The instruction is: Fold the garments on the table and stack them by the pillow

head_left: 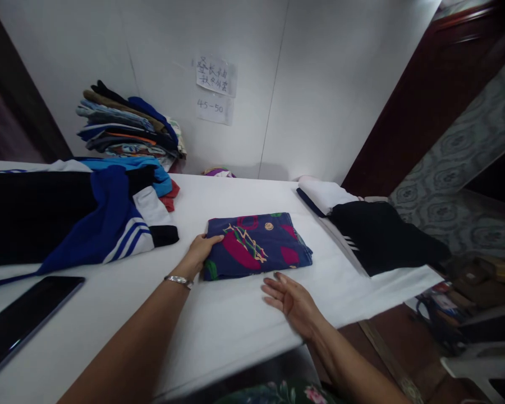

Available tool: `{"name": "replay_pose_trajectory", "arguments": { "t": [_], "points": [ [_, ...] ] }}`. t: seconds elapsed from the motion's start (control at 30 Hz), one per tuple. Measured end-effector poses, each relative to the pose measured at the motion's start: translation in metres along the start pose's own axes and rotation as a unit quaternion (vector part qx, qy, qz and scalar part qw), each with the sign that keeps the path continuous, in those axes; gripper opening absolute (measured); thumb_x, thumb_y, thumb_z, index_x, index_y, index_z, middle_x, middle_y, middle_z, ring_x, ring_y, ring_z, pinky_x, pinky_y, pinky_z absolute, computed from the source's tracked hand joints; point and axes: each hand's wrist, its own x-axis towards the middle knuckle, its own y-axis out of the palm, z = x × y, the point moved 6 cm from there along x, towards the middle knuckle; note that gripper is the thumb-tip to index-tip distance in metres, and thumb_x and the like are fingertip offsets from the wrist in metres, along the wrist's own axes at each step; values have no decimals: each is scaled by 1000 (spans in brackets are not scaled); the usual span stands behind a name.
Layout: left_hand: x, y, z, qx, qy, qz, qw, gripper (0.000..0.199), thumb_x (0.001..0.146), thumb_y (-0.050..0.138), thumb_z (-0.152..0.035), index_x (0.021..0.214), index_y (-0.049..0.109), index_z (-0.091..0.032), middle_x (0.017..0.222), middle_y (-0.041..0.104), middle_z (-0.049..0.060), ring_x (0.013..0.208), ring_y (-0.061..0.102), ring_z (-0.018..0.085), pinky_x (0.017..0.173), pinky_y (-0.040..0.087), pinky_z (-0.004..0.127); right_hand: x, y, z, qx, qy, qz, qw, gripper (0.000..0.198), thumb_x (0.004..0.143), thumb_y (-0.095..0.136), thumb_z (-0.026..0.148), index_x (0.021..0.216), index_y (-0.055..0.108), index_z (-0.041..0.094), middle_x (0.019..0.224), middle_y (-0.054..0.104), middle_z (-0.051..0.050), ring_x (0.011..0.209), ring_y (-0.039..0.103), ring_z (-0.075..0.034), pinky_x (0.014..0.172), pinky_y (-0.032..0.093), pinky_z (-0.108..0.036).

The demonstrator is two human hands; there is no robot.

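Centrally, a folded navy patterned cloth (256, 245) lay on a white table (235, 193), its left edge pinched by the left hand (198, 252), the right hand (293, 301) loosely open beside its near edge.

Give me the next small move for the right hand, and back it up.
I'd move the right hand to the right end of the folded cloth and grip it there. The left hand holds the left end, thumb on top, while the right hand is open by the near edge and the right end, its layers uneven, looks unheld.
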Motion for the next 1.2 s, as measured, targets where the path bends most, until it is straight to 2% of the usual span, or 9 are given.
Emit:
{"name": "replay_pose_trajectory", "arguments": {
  "t": [0.07, 0.17, 0.3, 0.4, 0.57, 0.7, 0.9, 1.0, 1.2],
  "points": [
    [-9, 10, 0, -49, -63, 49, 996, 42, 69, 73, -27, 106, 66, -8, 80, 75, 15, 65, 71, 25, 64, 59, 36, 3, 1, -1, 73, 25, 7, 997, 32, 72, 79, 33, 93, 66, 14, 103, 71, -12, 100, 67, -24, 90, 52, -38],
    [-23, 17, -1, -117, -148, 74, 979, 28, 73, 68, -26, 96, 69, -9, 69, 73, 12, 56, 69, 26, 58, 59, 39, 11, 11, -4, 134, 43, 35, 989, 33, 72, 80, 34, 91, 66, 10, 100, 70, -14, 101, 66, -24, 96, 50, -39],
    [-29, 16, -10, -142, -134, 79, 978, 25, 75, 67, -25, 95, 69, -11, 68, 73, 11, 55, 69, 24, 57, 60, 38, 28, 29, -10, 171, 61, 52, 982, 35, 83, 69, 40, 96, 65, 8, 92, 70, -12, 94, 68, -22, 94, 51, -38],
    [-27, 13, -8, -136, -130, 86, 978, 24, 76, 66, -25, 95, 69, -10, 68, 73, 11, 54, 69, 24, 55, 60, 37, 42, 36, -3, 214, 38, 37, 975, 36, 91, 55, 46, 98, 63, 12, 84, 71, -8, 83, 69, -19, 90, 54, -39],
    [-23, 10, 2, -125, -136, 98, 978, 24, 74, 65, -19, 95, 68, -9, 65, 72, 11, 54, 69, 24, 53, 59, 36, 56, 40, 12, 248, 4, 7, 969, 43, 92, 48, 52, 112, 59, 16, 86, 73, -6, 70, 68, -17, 81, 58, -41],
    [-22, 8, 5, -118, -130, 89, 980, 23, 75, 64, -17, 96, 68, -8, 65, 72, 12, 54, 69, 25, 54, 60, 37, 61, 46, 12, 253, 23, -6, 967, 41, 92, 49, 50, 111, 59, 15, 81, 73, -5, 66, 68, -17, 77, 59, -40],
    [-27, 9, 3, -123, -140, 92, 978, 23, 77, 63, -15, 99, 68, -9, 64, 72, 10, 52, 69, 22, 54, 59, 32, 72, 54, 7, 199, 60, -19, 978, 40, 91, 53, 49, 107, 61, 13, 79, 74, -7, 66, 70, -18, 68, 59, -36],
    [-28, 8, 0, -119, -130, 86, 981, 24, 77, 63, -14, 101, 67, -9, 64, 72, 8, 53, 69, 21, 55, 60, 30, 79, 59, 8, 205, 58, -18, 977, 37, 91, 55, 45, 109, 61, 13, 78, 74, -6, 66, 70, -18, 69, 59, -36],
    [-24, 7, 2, -82, -122, 99, 984, 26, 79, 62, -16, 105, 65, -10, 66, 73, 6, 53, 68, 20, 55, 59, 30, 92, 56, 5, 253, 40, -74, 964, 27, 92, 53, 31, 107, 62, 11, 75, 74, -6, 63, 70, -18, 67, 60, -33]
  ]
}}
